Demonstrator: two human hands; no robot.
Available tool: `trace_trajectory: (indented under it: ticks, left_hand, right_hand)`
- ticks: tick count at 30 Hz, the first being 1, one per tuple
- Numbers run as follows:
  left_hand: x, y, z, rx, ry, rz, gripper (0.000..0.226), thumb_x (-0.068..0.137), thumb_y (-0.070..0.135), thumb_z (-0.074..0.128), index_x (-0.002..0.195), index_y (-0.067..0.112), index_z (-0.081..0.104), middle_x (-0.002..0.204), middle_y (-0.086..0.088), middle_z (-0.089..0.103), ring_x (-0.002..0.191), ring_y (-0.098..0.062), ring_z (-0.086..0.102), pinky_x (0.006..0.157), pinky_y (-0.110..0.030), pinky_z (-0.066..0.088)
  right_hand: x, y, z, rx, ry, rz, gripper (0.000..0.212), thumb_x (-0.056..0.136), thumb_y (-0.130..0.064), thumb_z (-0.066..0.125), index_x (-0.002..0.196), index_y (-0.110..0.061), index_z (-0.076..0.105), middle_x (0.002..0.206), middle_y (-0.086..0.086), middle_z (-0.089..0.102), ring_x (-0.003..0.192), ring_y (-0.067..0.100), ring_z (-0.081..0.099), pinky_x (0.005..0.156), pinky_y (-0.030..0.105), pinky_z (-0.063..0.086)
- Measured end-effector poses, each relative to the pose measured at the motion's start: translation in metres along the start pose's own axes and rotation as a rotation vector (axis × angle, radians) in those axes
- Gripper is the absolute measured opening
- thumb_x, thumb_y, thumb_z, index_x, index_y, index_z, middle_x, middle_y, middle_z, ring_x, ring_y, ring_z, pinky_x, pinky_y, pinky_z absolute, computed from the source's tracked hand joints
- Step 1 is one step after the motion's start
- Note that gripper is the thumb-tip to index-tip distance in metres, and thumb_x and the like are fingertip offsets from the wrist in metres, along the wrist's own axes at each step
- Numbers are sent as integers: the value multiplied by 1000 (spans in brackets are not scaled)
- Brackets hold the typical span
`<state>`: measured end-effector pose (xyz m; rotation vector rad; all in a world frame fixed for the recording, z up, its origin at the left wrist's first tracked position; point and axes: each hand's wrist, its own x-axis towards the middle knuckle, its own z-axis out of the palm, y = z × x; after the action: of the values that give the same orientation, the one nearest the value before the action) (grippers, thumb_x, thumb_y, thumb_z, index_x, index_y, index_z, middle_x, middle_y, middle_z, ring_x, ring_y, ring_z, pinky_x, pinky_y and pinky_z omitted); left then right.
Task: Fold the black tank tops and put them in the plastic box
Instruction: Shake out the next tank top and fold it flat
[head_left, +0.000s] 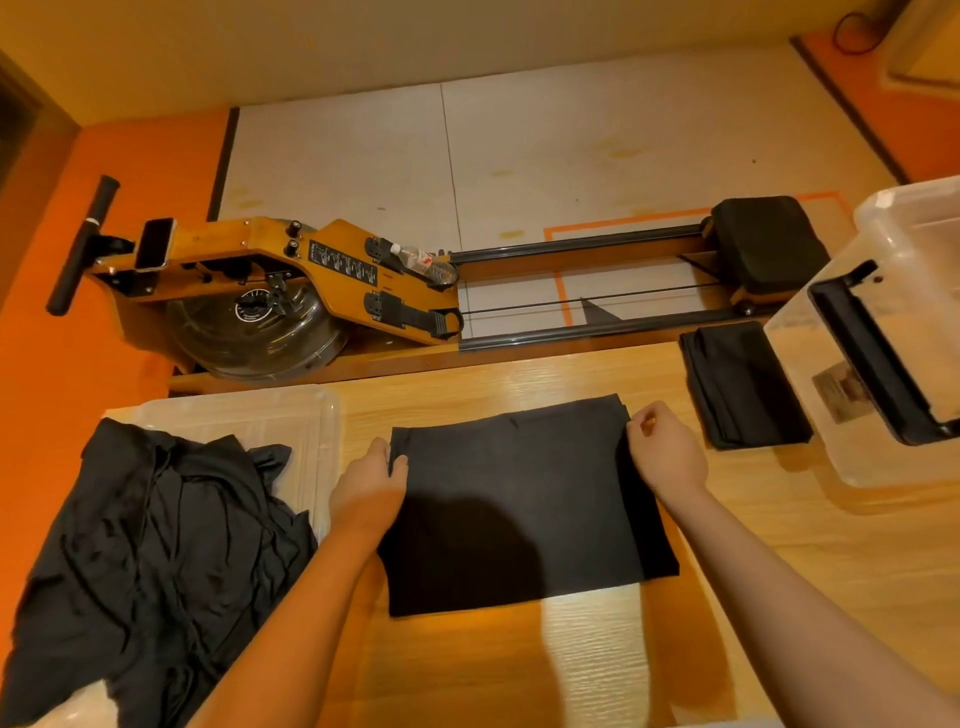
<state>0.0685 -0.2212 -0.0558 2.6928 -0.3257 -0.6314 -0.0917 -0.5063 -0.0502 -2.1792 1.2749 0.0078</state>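
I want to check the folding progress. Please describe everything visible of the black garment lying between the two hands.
The black tank top is soft, matte fabric, folded into a flat, roughly rectangular panel with layered edges at its far right corner. It lies on the wooden table. The left hand pinches its far left corner, the right hand its far right corner.

Tank top (519, 499) between garment pile (145, 545) left, plastic box (904, 234) right.

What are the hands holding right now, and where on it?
Both grip the half-folded black tank top: the left hand pinches its far left corner, the right hand its far right corner.
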Motion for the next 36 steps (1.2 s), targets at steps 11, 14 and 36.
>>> trace_trajectory:
  ticks: [11, 14, 36]
  left_hand:
    - [-5, 17, -3, 117, 67, 2, 30, 100, 43, 37, 110, 14, 40, 82, -5, 60, 75, -29, 59, 60, -34, 39]
    - [-2, 27, -1, 148, 51, -35, 36, 100, 44, 38, 116, 12, 37, 93, -10, 65, 83, -32, 63, 63, -35, 42]
    - [29, 239, 70, 723, -292, 1244, 34, 90, 15, 62, 123, 19, 58, 122, -4, 57, 116, -22, 44, 88, -32, 35]
  right_hand:
    - [-22, -1, -2, -33, 57, 19, 13, 93, -29, 58, 100, -18, 57, 84, 0, 63, 79, 21, 61, 63, 31, 46]
    - [-27, -1, -2, 8, 165, 31, 9, 96, -23, 53, 99, -15, 56, 77, 2, 61, 71, 23, 60, 58, 30, 43]
    - [-113, 49, -3, -116, 38, 74, 12, 96, -24, 49, 103, -15, 52, 97, 2, 59, 92, 20, 54, 68, 33, 48]
